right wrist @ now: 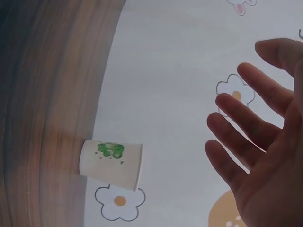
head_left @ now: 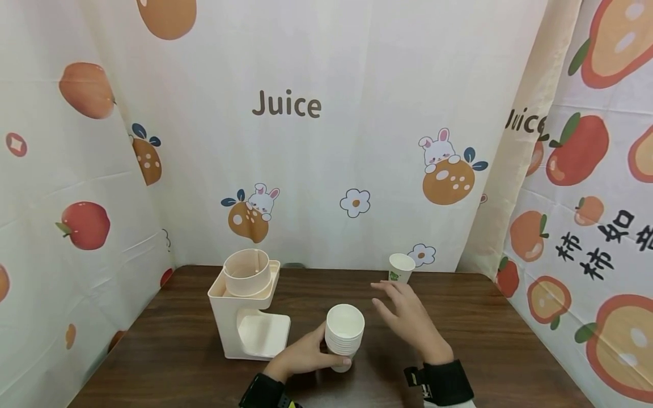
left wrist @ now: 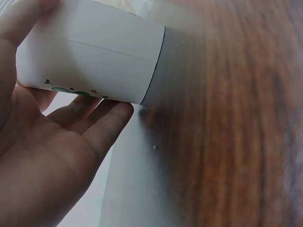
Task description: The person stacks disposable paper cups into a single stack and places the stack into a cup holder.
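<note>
A stack of white paper cups [head_left: 345, 326] stands upright near the front middle of the table, and my left hand [head_left: 308, 352] grips it low down, thumb on the near side. In the left wrist view the fingers curl about the lowest cup [left wrist: 94, 52], which has a green print; its base is close to the table. My right hand [head_left: 408, 320] is raised over the table on the right, fingers spread and holding nothing. Beyond its fingertips a single paper cup [head_left: 400, 268] with a green print stands at the back edge; the right wrist view shows this cup [right wrist: 112, 163] apart from the fingers.
Left of the stack stands a cream-coloured appliance [head_left: 229, 317] with a round open container [head_left: 247, 272] on top and a flat ledge at its foot. Printed curtains [head_left: 326, 153] rise behind and beside the dark wooden table [head_left: 168, 340].
</note>
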A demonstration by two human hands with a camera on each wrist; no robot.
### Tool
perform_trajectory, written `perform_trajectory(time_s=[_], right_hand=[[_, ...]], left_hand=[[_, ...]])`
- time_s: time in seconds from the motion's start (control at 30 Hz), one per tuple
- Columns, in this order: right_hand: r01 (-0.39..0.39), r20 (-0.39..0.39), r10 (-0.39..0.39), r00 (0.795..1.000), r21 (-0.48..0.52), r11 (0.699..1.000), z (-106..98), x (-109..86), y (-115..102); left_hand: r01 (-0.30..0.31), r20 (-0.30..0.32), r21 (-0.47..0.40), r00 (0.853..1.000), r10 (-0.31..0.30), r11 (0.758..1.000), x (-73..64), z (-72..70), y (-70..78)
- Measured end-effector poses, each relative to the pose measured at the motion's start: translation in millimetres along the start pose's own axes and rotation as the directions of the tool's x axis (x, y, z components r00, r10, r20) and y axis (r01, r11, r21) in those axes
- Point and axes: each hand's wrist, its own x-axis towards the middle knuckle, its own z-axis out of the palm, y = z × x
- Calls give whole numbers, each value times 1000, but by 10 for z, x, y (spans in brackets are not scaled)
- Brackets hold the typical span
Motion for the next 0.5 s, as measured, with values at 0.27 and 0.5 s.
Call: perform_trajectory(time_s=[0.27,0.5], right_hand=[[-30,-47,28,998,-37,999,73,15,119],[-31,-118,23,993,-62,998,163,52,255]], left_hand=[[4,-14,8,1000,-4,1000,-6,-8,-7],[6,-16,1,1000,-6,1000,-14,-7,-3]])
